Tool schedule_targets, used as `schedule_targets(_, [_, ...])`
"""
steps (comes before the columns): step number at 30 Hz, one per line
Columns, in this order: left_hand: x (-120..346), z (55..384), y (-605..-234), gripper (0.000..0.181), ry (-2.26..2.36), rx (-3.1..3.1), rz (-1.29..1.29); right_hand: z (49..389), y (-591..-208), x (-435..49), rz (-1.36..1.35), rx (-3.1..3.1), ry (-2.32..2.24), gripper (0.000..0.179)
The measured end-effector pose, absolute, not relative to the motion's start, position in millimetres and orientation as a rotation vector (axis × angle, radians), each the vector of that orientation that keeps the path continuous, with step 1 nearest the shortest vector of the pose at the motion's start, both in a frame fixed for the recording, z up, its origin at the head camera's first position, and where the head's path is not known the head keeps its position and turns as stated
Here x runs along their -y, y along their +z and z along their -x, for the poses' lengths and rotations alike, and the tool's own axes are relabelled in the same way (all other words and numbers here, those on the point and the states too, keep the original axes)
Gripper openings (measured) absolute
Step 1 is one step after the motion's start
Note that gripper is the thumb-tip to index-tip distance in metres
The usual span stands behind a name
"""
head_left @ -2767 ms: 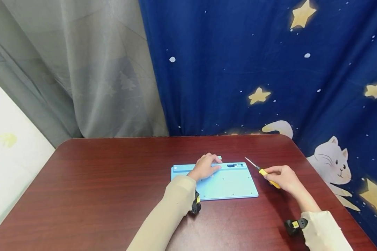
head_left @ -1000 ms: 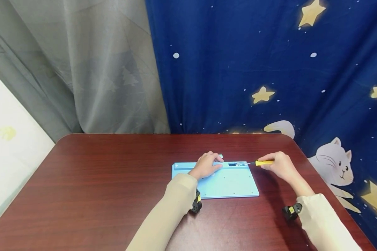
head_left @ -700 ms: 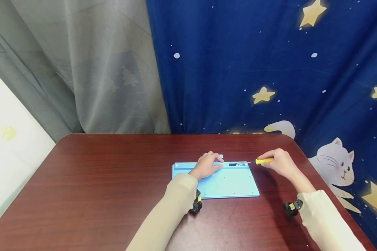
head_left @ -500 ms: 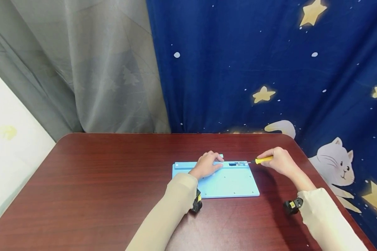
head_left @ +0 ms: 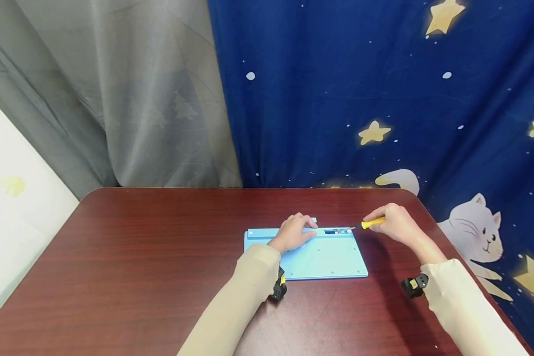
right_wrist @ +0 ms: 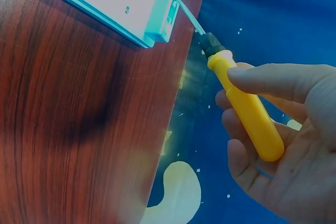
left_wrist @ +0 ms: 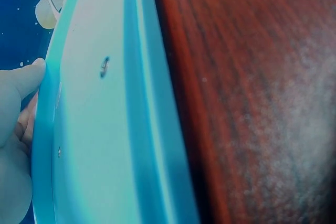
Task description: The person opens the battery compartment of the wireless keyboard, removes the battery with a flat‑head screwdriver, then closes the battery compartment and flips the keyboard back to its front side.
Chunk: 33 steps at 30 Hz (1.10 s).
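A light blue keyboard (head_left: 325, 259) lies with its underside up, small screws visible in its back. Along its far side runs a raised ridge with an open battery compartment (head_left: 333, 232) near the right end. My left hand (head_left: 291, 233) holds the keyboard at this ridge, thumb on the near side and fingers over the far edge. Between thumb and fingers, my right hand (head_left: 396, 225) grips a yellow-handled screwdriver (right_wrist: 249, 114). The screwdriver's shaft slants down leftward, its tip at the compartment; exact contact is too small to tell.
A small light blue piece (head_left: 313, 219) lies just behind the keyboard, partly hidden by the left fingers. The reddish-brown table (head_left: 138, 262) ends at a far edge before a grey curtain (head_left: 160, 99) and a blue star-patterned curtain (head_left: 302, 99).
From beside the keyboard, my right hand has brought the screwdriver up and left, its tip now at the compartment. Lately its handle has risen slightly. My left hand has stayed put.
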<state>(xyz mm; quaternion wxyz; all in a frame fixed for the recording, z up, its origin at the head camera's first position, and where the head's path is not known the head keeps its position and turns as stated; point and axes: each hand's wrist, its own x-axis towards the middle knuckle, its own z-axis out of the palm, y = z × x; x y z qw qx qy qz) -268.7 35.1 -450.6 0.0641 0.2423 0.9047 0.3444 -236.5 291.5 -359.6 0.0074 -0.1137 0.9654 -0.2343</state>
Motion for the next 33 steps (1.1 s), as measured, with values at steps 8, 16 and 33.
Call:
schedule_targets(8, [-35,268,-450,0.021,1.034,-2.720,-0.720,238,-354,-289,0.355,-2.989,-0.704,0.017])
schedule_targets(16, [-36,267,-448,0.022,1.034,-2.727,-0.722,240,-351,-288,0.397,-2.991,-0.682,0.016])
schedule_targets(33, [-35,267,-449,0.021,1.033,-2.736,-0.738,261,-327,-252,0.530,-2.917,-0.386,0.011])
